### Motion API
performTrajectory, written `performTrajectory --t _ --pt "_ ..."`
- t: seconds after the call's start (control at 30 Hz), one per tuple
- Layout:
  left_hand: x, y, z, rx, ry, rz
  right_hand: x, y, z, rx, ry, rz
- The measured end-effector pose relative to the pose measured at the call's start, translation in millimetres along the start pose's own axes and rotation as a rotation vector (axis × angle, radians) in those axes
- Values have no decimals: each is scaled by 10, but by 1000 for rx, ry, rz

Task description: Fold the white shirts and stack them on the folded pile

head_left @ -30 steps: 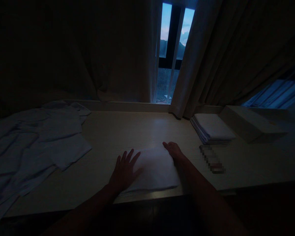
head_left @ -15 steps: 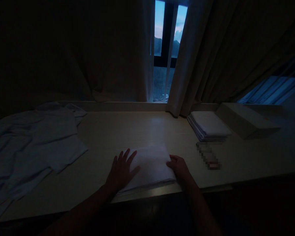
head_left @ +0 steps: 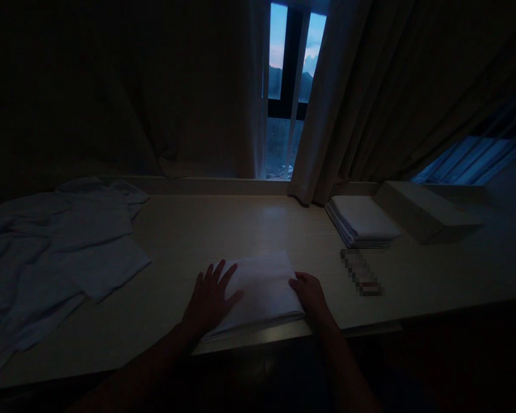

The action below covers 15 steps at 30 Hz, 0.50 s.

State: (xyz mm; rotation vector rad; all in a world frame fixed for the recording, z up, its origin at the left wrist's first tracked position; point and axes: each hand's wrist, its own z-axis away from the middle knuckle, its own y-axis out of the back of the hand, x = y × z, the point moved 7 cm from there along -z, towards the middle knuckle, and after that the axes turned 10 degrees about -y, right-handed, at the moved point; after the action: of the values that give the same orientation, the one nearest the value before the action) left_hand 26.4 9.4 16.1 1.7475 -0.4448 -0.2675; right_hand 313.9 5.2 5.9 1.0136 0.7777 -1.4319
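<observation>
A folded white cloth [head_left: 260, 287] lies near the front edge of a pale wooden table [head_left: 223, 229]. My left hand [head_left: 208, 298] rests flat on the cloth's left side with its fingers spread. At the cloth's right edge my right hand [head_left: 310, 292] has its fingers curled, pinching that edge. The room is very dim.
Several unfolded white cloths [head_left: 55, 246] lie crumpled at the table's left. A stack of folded white cloths [head_left: 361, 221] sits at the right, with a pale flat box [head_left: 425, 211] beyond it. A small blurred object [head_left: 361, 272] lies right of my hand. Curtains [head_left: 370, 92] frame a window [head_left: 290, 86].
My right hand slid from the cloth's far right corner back along its right edge and curled its fingers on that edge. The left hand stayed flat on the cloth.
</observation>
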Motion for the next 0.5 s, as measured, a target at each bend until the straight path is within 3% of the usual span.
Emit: performTrajectory --t 0.27,0.37,0.5 --pt "-2 3 3 5 -3 3 3 8 -55 188 42 155" --pt "-9 10 7 11 -1 5 -3 1 -25 158 58 132" --pt "-12 3 4 14 -3 8 -50 -44 9 24 76 60"
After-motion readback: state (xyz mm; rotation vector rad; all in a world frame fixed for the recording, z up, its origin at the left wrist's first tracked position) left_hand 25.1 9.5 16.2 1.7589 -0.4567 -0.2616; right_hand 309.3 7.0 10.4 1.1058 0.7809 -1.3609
